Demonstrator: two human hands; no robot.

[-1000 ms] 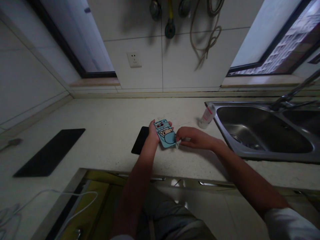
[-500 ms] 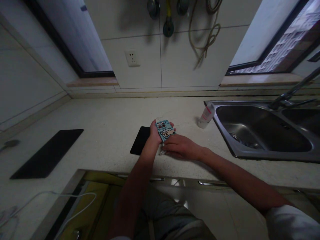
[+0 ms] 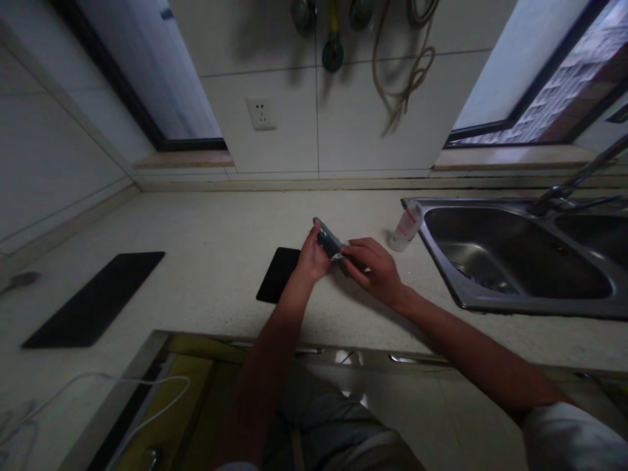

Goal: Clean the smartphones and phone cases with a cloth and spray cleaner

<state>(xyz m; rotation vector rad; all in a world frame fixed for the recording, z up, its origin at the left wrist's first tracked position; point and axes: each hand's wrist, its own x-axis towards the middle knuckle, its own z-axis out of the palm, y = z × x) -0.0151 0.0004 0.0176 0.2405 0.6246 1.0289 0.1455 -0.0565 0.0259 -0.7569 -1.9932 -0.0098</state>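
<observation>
My left hand (image 3: 311, 257) grips a light blue phone case (image 3: 328, 239) with a cartoon print, now turned edge-on above the pale countertop (image 3: 206, 261). My right hand (image 3: 375, 268) is closed on the case's other end, fingers pinching something small and pale against it that I cannot make out. A black phone (image 3: 277, 282) lies flat on the counter just left of my left wrist.
A small white bottle (image 3: 406, 227) stands at the sink's left edge. The steel sink (image 3: 510, 261) with its tap (image 3: 574, 183) fills the right. A black flat panel (image 3: 93, 297) lies at left; a white cable (image 3: 122, 386) hangs lower left. A wall socket (image 3: 259, 114) sits behind.
The case was face-up showing its cartoon print; both hands have lifted and rotated it so only its edge shows. My right hand moved from the lower end to the right side.
</observation>
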